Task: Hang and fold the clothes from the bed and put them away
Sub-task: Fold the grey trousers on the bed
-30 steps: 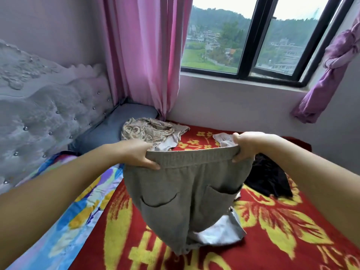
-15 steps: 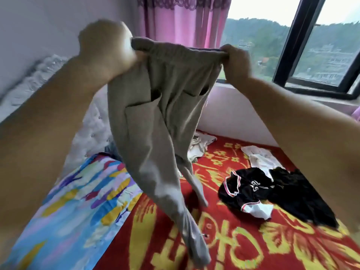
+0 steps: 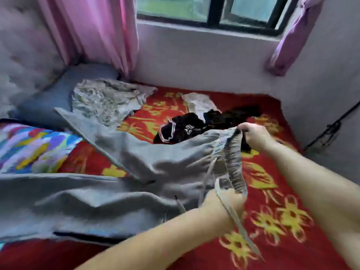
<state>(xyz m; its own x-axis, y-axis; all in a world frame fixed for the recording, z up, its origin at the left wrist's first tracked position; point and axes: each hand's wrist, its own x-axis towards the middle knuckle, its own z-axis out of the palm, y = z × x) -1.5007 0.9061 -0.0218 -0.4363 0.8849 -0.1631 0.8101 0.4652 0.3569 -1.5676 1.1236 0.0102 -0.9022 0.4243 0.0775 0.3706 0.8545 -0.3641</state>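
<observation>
Grey trousers (image 3: 109,193) lie spread over the red flowered bed cover (image 3: 276,217), legs stretched to the left. My left hand (image 3: 220,207) grips the near end of their waistband, with a drawstring hanging over the wrist. My right hand (image 3: 255,135) holds the far end of the waistband. Behind the trousers lie a black garment with white trim (image 3: 183,129), a white piece (image 3: 198,103) and a beige patterned garment (image 3: 105,100).
A tufted headboard (image 3: 21,61) stands at the left, with a grey pillow (image 3: 52,94) and a multicoloured pillow (image 3: 29,149) below it. Pink curtains (image 3: 93,32) and a window (image 3: 210,10) back the bed. A wall runs along the right side.
The trousers were held high in the air by the waistband; now they are lowered and laid flat on the bed, both hands still on the waistband. My view has tilted down.
</observation>
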